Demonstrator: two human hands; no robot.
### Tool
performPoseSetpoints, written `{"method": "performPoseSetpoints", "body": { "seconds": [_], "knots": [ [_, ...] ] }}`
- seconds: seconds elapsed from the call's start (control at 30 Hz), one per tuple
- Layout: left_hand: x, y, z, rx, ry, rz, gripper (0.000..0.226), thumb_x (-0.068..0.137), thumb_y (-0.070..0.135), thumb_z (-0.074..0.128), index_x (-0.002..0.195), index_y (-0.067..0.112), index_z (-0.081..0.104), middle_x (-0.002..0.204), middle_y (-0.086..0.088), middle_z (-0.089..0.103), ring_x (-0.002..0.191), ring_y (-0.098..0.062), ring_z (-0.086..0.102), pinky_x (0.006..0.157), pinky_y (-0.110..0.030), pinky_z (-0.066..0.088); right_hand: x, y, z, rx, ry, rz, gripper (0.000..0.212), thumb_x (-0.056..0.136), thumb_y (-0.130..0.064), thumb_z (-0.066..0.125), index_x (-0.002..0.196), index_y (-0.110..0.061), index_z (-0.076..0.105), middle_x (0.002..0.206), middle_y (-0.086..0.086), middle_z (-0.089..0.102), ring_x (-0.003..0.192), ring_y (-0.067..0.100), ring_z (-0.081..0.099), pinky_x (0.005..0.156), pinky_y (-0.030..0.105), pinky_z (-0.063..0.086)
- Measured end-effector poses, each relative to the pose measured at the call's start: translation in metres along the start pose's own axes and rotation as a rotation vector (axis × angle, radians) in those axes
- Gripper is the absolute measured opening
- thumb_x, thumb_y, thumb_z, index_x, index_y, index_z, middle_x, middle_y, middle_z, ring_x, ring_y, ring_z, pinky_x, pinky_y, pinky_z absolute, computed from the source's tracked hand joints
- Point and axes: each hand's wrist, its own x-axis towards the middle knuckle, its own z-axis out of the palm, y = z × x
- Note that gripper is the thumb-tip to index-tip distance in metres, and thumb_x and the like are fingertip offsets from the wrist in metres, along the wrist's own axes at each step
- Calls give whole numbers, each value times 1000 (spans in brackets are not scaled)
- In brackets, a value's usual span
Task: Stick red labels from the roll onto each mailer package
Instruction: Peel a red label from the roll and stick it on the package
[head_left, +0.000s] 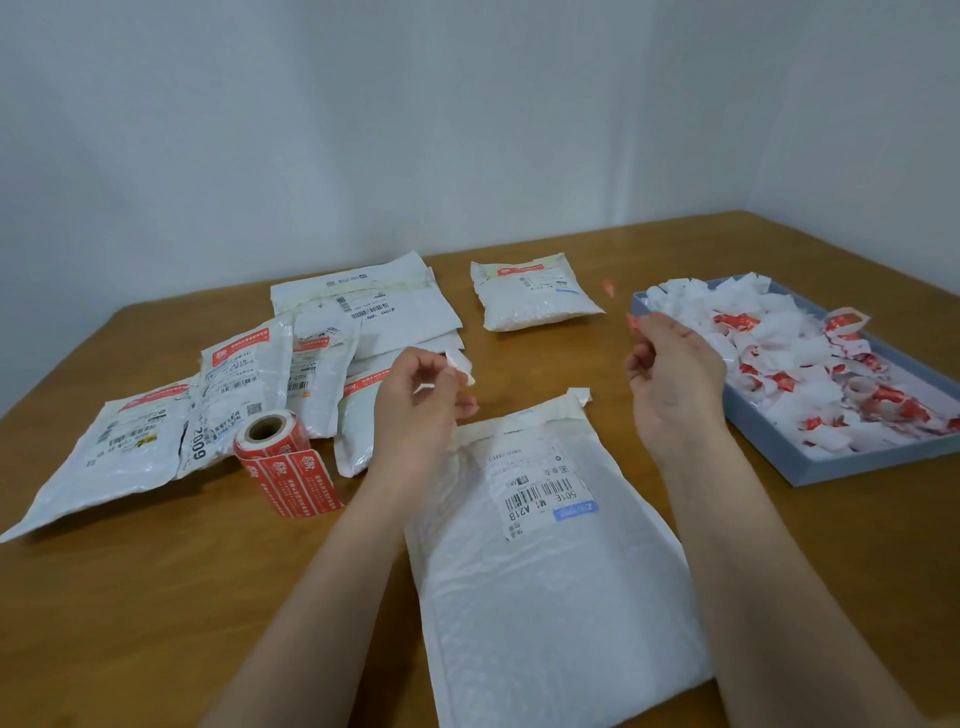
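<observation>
Pinching a white backing strip (460, 368) in our left hand (415, 410), we are pinching a red label (631, 322) in our right hand (672, 371) above the mailer (550, 582). We are likely mid-peel; next, pressing it flat near the mailer's top.

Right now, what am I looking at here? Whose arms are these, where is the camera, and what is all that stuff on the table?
No robot here: the single picture comes from a camera worn on a person's head, looking down at their own arms. The left hand pinches a small white scrap, seemingly backing paper; the right hand pinches a blurred red label. Below them on the wooden table lies a white bubble mailer with no red label yet. To the left sit the roll of red labels and a pile of mailers already labelled. The blue tray on the right holds discarded paper.
</observation>
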Motion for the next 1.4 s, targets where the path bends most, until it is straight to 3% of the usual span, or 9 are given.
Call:
{"method": "performPoseSetpoints", "body": {
  "seconds": [0.17, 0.23, 0.37, 0.53, 0.67, 0.77, 0.97, 1.2, 1.4],
  "knots": [
    [20, -5, 7, 700, -210, 301, 17, 96, 15, 52, 83, 24, 57, 88, 6, 55, 75, -7, 51, 64, -12, 37, -1, -3, 2, -32, -11, 26, 16, 91, -14, 62, 106, -13, 67, 76, -1, 58, 67, 8, 48, 64, 20, 45],
    [24, -6, 10, 788, -242, 340, 16, 95, 15, 52, 83, 22, 59, 87, 5, 55, 72, -7, 49, 64, -14, 37, -2, -4, 4, -43, -21, 61, 10, 91, -17, 63, 100, -14, 67, 74, -1, 56, 67, 8, 48, 62, 21, 45],
    [29, -5, 13, 832, -151, 369, 12, 92, 26, 62, 81, 21, 60, 88, 4, 58, 75, -13, 54, 66, -26, 45, -3, -5, 4, -62, -34, 84, 3, 91, -18, 63, 90, -15, 64, 75, 0, 56, 68, 9, 49, 63, 21, 46],
    [23, 5, 13, 592, -23, 255, 17, 91, 29, 64, 84, 15, 63, 75, 7, 61, 65, -8, 57, 61, -22, 46, -7, -4, 5, -149, -176, 34, 4, 91, -15, 62, 92, -17, 65, 74, 0, 56, 67, 9, 49, 66, 24, 46],
    [0, 15, 5, 31, -116, -113, 30, 96, 33, 56, 85, 7, 66, 78, -4, 69, 65, -17, 64, 63, -27, 52, -11, 3, 6, -396, -385, -144, 14, 91, -5, 58, 100, -13, 65, 74, -5, 58, 65, 8, 50, 63, 22, 46],
    [-17, 11, -7, -178, -131, -247, 38, 95, 37, 55, 91, 1, 66, 81, -8, 69, 71, -24, 63, 69, -31, 52, -14, 7, 7, -546, -489, -234, 17, 90, -1, 58, 102, -11, 64, 69, -5, 55, 62, 4, 52, 61, 17, 46],
    [-33, 4, -18, -361, -169, -292, 39, 77, 38, 66, 86, 0, 65, 76, -9, 66, 64, -17, 61, 66, -25, 53, -20, 17, 7, -667, -648, -318, 20, 89, -1, 60, 105, -13, 65, 69, -2, 53, 65, 1, 54, 68, 15, 48],
    [-29, -2, -20, -413, -193, -264, 14, 89, 15, 62, 81, 4, 63, 76, -10, 66, 67, -17, 60, 71, -25, 54, -21, 21, 6, -723, -749, -360, 22, 88, -2, 62, 101, -20, 65, 72, -2, 55, 70, 2, 55, 73, 17, 46],
    [-29, -3, -23, -386, -135, -258, 13, 86, 14, 67, 88, 4, 59, 71, -8, 67, 68, -19, 62, 79, -32, 53, -24, 21, 7, -696, -808, -391, 24, 88, 0, 62, 102, -19, 65, 73, -1, 55, 74, 8, 55, 78, 24, 46]
  ]
}}
